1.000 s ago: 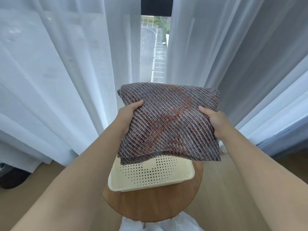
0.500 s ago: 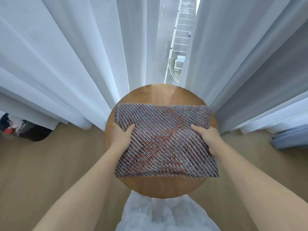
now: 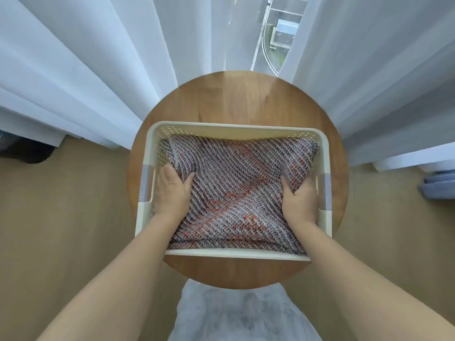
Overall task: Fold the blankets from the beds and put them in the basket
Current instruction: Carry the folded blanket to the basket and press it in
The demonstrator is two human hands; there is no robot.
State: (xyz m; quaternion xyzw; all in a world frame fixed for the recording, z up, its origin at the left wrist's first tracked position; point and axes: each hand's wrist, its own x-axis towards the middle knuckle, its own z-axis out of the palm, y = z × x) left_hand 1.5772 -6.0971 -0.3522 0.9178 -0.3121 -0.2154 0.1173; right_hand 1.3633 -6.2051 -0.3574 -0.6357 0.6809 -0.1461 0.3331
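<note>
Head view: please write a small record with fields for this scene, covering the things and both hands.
support: round wooden table
container: cream perforated plastic basket, stands on the table
contents: folded grey and orange knitted blanket, lies inside the basket
left hand: grips the blanket's left edge, thumb on top
right hand: grips the blanket's right edge, thumb on top
backdrop: white sheer curtains

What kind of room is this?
Likely an upper-floor bedroom or hotel room: sheer white curtains, a window looking down on a road, a round wooden table holding a basket with a folded blanket.
</note>
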